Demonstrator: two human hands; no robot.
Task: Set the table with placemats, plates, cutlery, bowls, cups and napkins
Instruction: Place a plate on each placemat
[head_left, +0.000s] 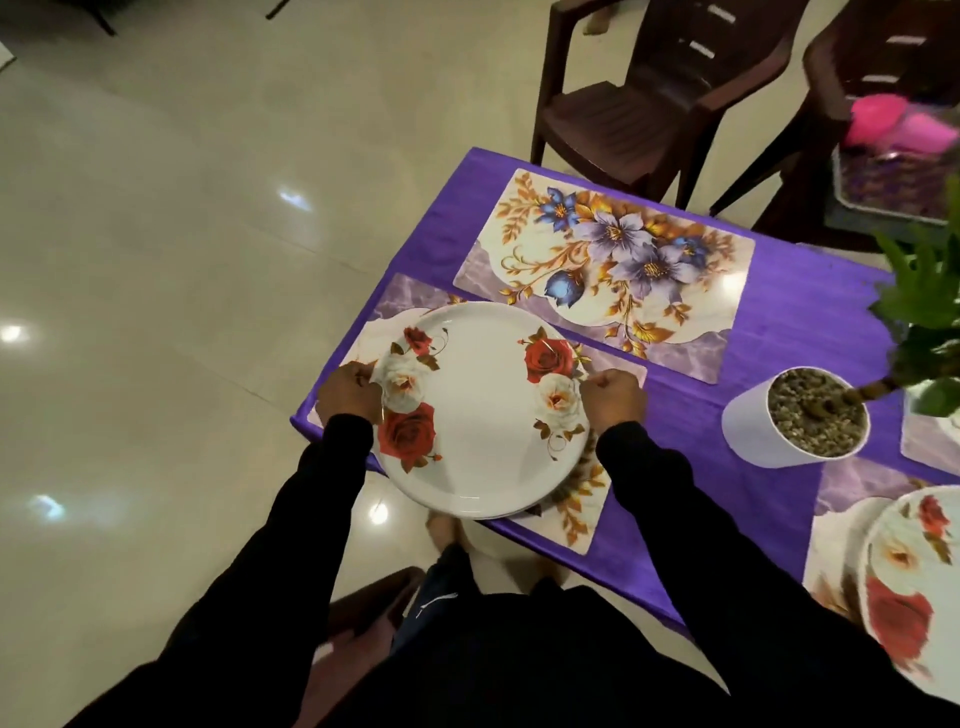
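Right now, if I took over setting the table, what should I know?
Left hand and right hand both grip the rose plate by its rim, over the near placemat.
The far placemat is bare. Another plate already sits on a placemat at the right edge. A plant pot stands on the purple tablecloth.
Done: placemats laid, one plate set.
Left: let this plate go, a plate for the far mat, then cutlery, bowls, cups, napkins; none are in view.

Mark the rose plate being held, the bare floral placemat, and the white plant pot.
rose plate (483, 410): head view, white centre.
bare floral placemat (613, 260): head view, purple flowers.
white plant pot (753, 431): head view, outer wall.
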